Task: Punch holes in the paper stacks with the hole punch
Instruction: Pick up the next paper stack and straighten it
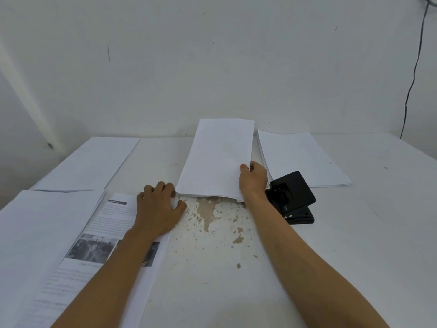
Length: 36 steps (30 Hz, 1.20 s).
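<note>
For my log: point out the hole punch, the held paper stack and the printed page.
hole punch (294, 189), head view, on its black top lever.
held paper stack (217, 159), head view, mid top sheet.
printed page (113, 223), head view, on the text block.

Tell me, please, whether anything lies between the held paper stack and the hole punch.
Only the right hand itself: it grips the paper stack at the right edge, and the black hole punch sits just beyond that wrist. No other object lies between them.
</note>
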Tool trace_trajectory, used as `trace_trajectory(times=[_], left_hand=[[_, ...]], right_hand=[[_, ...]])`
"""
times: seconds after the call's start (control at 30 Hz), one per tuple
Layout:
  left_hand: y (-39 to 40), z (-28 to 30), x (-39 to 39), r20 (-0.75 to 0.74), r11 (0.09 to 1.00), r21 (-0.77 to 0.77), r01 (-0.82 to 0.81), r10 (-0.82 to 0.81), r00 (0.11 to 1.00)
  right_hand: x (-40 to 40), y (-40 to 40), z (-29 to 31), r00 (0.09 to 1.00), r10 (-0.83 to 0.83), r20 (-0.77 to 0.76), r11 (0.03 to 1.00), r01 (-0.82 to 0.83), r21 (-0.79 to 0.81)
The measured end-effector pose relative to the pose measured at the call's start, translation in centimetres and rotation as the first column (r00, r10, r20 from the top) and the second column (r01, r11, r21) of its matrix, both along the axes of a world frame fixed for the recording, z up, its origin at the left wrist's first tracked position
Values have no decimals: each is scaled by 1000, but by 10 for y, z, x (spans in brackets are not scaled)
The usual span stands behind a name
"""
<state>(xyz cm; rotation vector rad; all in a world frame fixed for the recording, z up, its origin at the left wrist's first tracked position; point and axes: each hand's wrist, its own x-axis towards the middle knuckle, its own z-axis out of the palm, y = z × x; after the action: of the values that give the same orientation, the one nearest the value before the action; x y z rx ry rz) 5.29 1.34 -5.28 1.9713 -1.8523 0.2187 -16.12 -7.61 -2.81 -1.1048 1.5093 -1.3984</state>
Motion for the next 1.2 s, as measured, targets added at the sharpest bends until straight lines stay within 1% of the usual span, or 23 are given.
trace_trajectory(times=[0.13,0.23,0.37,0.53,0.77,0.9,0.97,1.0,1.03,1.07,1.1,1.13,1.17,1.2], left_hand=[[-4,-2,0,-36,999,5,-36,36,999],[-4,-2,1,-17,999,20,-48,48,999],[-3,-2,2,26,999,5,-45,45,999],[-7,1,2,-40,999,16,-42,42,998],[-31,3,16,-25,997,68,-33,34,999],[-41,5,20,-97,987,147,-66,80,992],[-46,12,22,-177,978,180,-102,134,975],[-49,19,22,-229,979,164,-119,155,961],[-52,27,21,-306,983,136,-124,161,938],[-56,38,19,-429,988,113,-105,144,892],[-60,49,15,-592,993,103,-53,104,799],[-64,61,10,-747,995,99,27,57,662],[-68,71,4,-845,990,100,103,30,534],[-70,79,-1,-888,981,104,161,18,460]], right_hand=[[-1,4,-5,1000,5,13,1000,-5,-18],[-2,6,-6,999,8,33,999,-7,-40],[-1,6,-7,1000,9,19,998,-8,-58],[-1,6,-8,999,8,32,997,-6,-74],[-3,7,-7,996,-15,93,994,25,-110],[-8,6,-3,985,-28,172,990,51,-132],[-11,6,1,977,-5,213,987,38,-153],[-12,7,3,973,16,230,985,24,-169],[-12,7,5,968,41,246,982,6,-187],[-13,7,6,964,69,259,979,-15,-205],[-13,8,7,959,98,267,974,-38,-222],[-14,8,8,954,128,272,969,-62,-239],[-14,9,9,949,157,272,963,-86,-254],[-14,9,9,947,181,267,957,-108,-268]])
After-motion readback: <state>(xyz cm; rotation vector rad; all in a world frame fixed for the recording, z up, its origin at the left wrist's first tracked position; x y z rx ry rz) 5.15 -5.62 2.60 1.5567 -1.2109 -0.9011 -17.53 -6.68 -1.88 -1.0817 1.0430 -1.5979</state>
